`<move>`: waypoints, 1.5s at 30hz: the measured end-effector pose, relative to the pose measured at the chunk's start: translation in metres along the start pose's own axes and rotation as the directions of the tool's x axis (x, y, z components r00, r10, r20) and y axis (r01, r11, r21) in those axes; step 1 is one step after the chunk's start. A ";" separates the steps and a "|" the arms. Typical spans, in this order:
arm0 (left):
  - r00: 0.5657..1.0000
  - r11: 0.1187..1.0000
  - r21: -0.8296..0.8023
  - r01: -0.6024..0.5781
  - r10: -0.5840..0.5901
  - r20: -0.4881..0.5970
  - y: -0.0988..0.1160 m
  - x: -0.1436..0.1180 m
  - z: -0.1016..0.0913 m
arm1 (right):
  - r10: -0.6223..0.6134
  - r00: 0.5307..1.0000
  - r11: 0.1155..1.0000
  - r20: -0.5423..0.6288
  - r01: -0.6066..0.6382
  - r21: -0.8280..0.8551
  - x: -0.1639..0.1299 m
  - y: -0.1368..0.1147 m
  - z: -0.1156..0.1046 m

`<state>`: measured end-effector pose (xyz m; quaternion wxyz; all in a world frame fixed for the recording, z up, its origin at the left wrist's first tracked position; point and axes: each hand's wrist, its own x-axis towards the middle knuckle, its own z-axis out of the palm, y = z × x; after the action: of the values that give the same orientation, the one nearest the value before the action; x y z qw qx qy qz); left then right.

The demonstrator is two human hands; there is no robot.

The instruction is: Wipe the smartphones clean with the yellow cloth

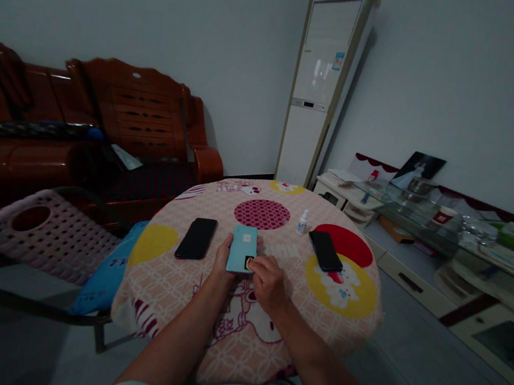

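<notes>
- The round surface was covered by a patterned cloth with coloured circles and cartoon figures; lighting was dim.
- The left hand gripped the light-blue phone by its left edge, thumb on one side; the remaining fingers were hidden behind the phone, so their spread could not be determined.
- The right hand had its fingers pressed together in a pinch at the phone's lower right corner, on a small dark-and-yellow item too small to identify.
- The light-blue phone sat near the middle of the surface, back side up, lower end raised slightly in the hands.
- A black phone lay flat just left of the hands; a second black phone lay to the right, partly over a red circle.
- A small white bottle stood upright between the blue phone and the right-hand black phone, towards the far side.
- The far half of the surface was otherwise open; the near edge met the person's lap.
- A perforated plastic chair stood close to the left edge, with a wooden sofa behind it.
- A tall standing air conditioner occupied the far corner; a low glass-topped cabinet ran along the right wall, with open floor between it and the surface.
</notes>
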<state>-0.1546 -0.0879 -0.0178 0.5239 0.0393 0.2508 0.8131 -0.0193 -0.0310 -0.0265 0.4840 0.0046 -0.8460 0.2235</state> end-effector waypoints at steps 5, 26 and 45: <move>0.996 0.996 -0.030 -0.085 0.084 -0.036 0.000 0.002 0.001 | -0.059 0.994 0.997 0.094 0.064 -0.042 -0.001 -0.006 -0.001; 0.982 0.984 -0.028 -0.174 0.171 -0.076 0.001 0.000 0.008 | 0.049 0.999 0.996 0.017 -0.048 -0.069 -0.002 0.009 0.001; 0.992 0.993 0.015 -0.117 0.118 -0.043 -0.001 0.000 0.002 | 0.013 0.999 0.996 0.042 -0.009 -0.091 -0.001 0.007 -0.001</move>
<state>-0.1536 -0.0866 -0.0164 0.4693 0.0396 0.2646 0.8416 -0.0194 -0.0244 -0.0290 0.4643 -0.0172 -0.8655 0.1875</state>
